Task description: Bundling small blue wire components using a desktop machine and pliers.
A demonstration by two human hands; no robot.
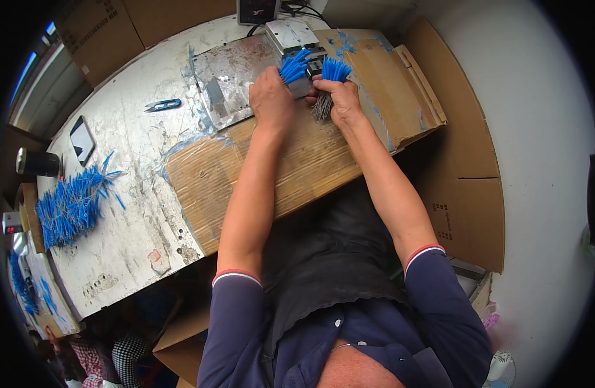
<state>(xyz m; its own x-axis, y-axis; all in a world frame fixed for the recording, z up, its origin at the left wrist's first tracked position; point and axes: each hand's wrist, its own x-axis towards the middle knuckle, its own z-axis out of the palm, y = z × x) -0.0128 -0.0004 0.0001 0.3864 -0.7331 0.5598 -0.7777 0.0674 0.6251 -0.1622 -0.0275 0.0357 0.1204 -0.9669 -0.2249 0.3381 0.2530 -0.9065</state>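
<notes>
My left hand point(270, 97) is closed around a bundle of thin blue-sleeved wires point(295, 66), whose blue ends fan out past the fingers. My right hand point(341, 100) grips a second such bundle point(336, 70), blue ends up and thin grey leads point(321, 107) hanging below. Between the two bundles sits a small dark metal fixture point(314, 68), partly hidden by the hands. It adjoins a silver metal block point(292, 37). Under and left of my left hand lies a worn metal plate point(233, 71).
Cardboard point(226, 174) covers the near bench edge, with a carton point(391, 84) at right. Blue-handled thread snips point(163, 105), a phone point(82, 140), a dark cup point(37, 162) and a heap of blue-sleeved wires point(74, 207) lie on the white bench point(142, 149). Another person point(94, 355) is at lower left.
</notes>
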